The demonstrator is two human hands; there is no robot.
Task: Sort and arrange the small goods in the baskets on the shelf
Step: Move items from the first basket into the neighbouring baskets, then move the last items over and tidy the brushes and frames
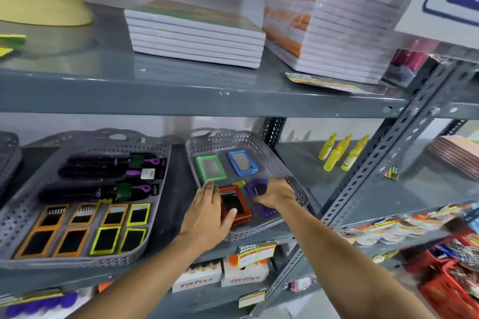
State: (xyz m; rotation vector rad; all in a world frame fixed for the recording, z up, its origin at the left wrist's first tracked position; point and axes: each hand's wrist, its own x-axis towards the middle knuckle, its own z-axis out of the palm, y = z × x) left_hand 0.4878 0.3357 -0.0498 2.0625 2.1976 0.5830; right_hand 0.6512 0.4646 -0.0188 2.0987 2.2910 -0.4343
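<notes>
A small grey perforated basket [255, 144] on the middle shelf holds framed pocket mirrors: a green one [210, 168], a blue one [242, 162], a red one [237, 204] and a purple one [260, 195]. My left hand [207, 211] lies flat over the basket's left front corner, its thumb resting on the red mirror. My right hand [276, 193] reaches in from the right and its fingers pinch the purple mirror, which is partly hidden. A larger grey basket [85, 260] to the left holds black hair brushes [103, 167] and orange and yellow framed mirrors [85, 228].
Stacked notebooks [197, 33] and a wrapped pack [334, 31] sit on the upper shelf. Yellow bottles [342, 153] stand on the shelf to the right, beyond a perforated steel upright [383, 160]. Boxes [220, 276] and packaged goods [388, 230] fill the lower shelves.
</notes>
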